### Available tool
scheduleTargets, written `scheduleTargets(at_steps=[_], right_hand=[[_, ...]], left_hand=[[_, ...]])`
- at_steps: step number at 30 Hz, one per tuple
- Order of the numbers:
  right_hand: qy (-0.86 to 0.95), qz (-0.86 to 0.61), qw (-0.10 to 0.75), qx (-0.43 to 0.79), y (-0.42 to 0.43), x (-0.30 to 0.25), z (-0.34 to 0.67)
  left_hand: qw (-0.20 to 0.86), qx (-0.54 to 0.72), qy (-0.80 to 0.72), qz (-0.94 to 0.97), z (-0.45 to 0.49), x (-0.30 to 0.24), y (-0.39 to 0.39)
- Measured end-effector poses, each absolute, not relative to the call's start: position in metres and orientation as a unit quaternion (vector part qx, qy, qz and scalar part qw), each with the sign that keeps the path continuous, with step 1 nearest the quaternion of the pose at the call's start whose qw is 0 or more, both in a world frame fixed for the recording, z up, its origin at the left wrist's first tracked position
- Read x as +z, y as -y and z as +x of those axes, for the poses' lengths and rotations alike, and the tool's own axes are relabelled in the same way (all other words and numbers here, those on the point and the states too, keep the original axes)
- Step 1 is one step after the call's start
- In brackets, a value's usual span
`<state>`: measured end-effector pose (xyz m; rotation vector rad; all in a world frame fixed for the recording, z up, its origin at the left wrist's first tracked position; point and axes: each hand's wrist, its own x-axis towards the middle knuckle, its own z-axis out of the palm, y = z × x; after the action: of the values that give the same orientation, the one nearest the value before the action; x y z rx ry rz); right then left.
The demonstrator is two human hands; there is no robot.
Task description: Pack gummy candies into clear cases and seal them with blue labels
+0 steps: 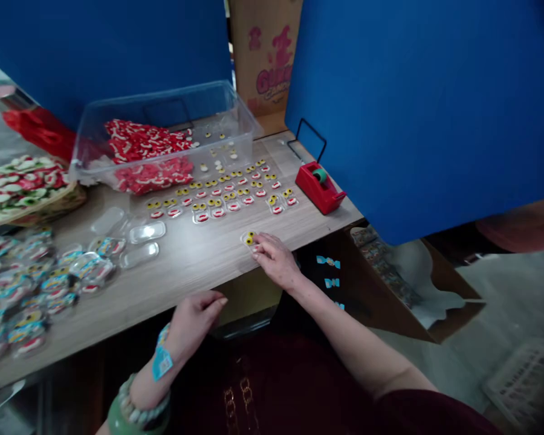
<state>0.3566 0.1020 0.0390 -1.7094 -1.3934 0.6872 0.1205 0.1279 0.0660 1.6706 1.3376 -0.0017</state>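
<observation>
My right hand [276, 261] is at the table's front edge, its fingertips pinched on a small clear plastic case [245, 239] with two yellow eye-shaped candies [249, 238] in it. My left hand [193, 323] hovers just off the table edge, fingers curled and thumb pressed against them; whatever lies between them, if anything, is hidden. A blue label [162, 362] sticks to that wrist. Beyond my right hand, rows of clear cases [217, 212] hold yellow eyes above red-and-white mouth candies. To the left lie a few bare clear cases [147, 232].
A clear plastic bin [163, 99] holds red-and-white candies. A red tape dispenser [320, 188] stands at the right end of the table. Filled, labelled packs [49, 284] pile up at left beside a basket [49, 208] of candies. An open carton [408, 296] sits below right.
</observation>
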Motion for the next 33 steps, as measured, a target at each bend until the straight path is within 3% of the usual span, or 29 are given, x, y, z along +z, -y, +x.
scheduleTargets(at_steps=[3, 9, 11, 14, 18, 20, 26, 33], right_hand=[[0.569, -0.631, 0.418, 0.322, -0.112, 0.045, 0.339], [0.464, -0.551, 0.489, 0.493, -0.133, 0.071, 0.378], [0.476, -0.542, 0.445, 0.530, -0.148, 0.080, 0.399], [0.570, -0.528, 0.296, 0.556, -0.179, 0.091, 0.413], [0.704, -0.530, 0.081, 0.466, -0.217, 0.096, 0.396], [0.735, -0.548, 0.033, 0.399, -0.225, 0.094, 0.382], [0.714, -0.648, 0.116, 0.240, -0.196, 0.081, 0.363], [0.665, -0.726, 0.100, 0.146, -0.136, 0.074, 0.322]], left_hand=[[0.653, -0.002, -0.548, 0.523, 0.124, 0.057, -0.119], [0.801, 0.114, -0.492, 0.320, 0.120, 0.048, -0.121], [0.835, 0.113, -0.460, 0.281, 0.125, 0.047, -0.121], [0.863, 0.105, -0.428, 0.248, 0.135, 0.047, -0.118], [0.881, 0.108, -0.405, 0.221, 0.147, 0.045, -0.116], [0.889, 0.110, -0.394, 0.203, 0.150, 0.045, -0.116], [0.909, 0.132, -0.368, 0.142, 0.153, 0.044, -0.120], [0.907, 0.197, -0.358, 0.100, 0.154, 0.034, -0.118]])
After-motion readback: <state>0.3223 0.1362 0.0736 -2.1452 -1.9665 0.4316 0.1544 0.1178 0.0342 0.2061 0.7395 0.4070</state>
